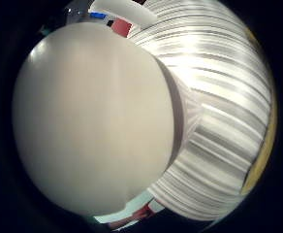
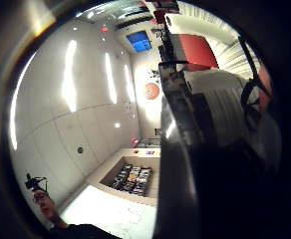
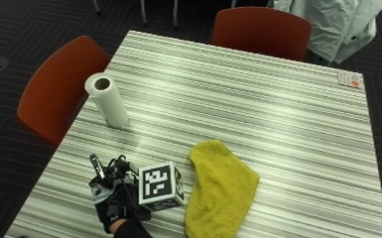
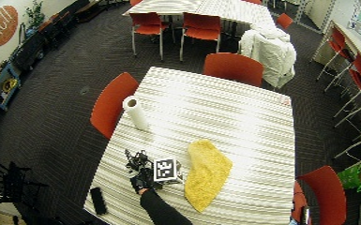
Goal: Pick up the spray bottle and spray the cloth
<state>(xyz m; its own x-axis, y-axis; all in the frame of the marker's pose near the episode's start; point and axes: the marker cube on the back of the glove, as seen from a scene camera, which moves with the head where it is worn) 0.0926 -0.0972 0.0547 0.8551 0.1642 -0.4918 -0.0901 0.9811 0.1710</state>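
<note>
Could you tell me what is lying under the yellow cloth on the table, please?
The yellow cloth lies directly on the striped table, right of the gloved hand. Only tabletop shows around its edges; anything beneath its folds is covered and cannot be seen.

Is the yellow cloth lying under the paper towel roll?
No, the yellow cloth lies flat near the table's front edge, while the paper towel roll stands upright apart from it, nearer the left edge.

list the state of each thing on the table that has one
paper towel roll, upright on the table, apart from the cloth
yellow cloth, lying rumpled on the table
right hand, gloved, low beside the cloth, grip cannot be told
white rounded object, close to the palm, held or not unclear
</note>
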